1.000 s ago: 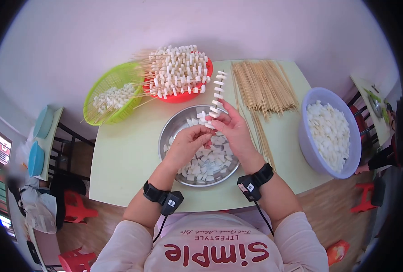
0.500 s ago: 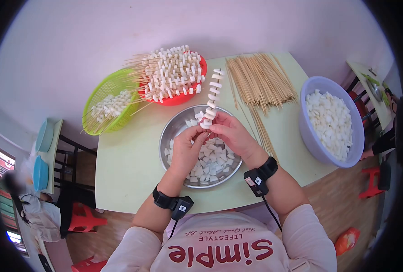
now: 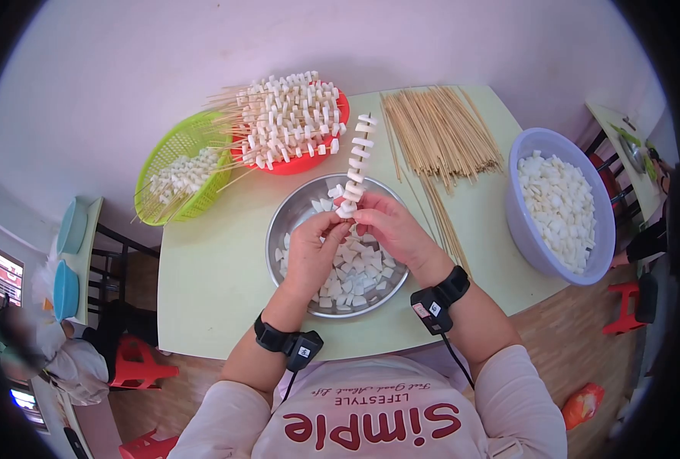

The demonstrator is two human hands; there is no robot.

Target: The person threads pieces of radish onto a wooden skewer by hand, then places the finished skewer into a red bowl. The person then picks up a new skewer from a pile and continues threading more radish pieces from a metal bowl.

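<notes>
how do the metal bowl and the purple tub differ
The bowl is shiny silver metal, while the tub is pale purple. The bowl is shallow, the tub deep with high walls. The bowl shows bare metal around its white pieces; the tub holds a much bigger heap of them. Both are round and hold loose white pieces.

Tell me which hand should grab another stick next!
Probably the right hand: it's closer to the bundle of sticks. The left hand is farther across. Both are at the loaded skewer, so the right may need freeing first.
</notes>
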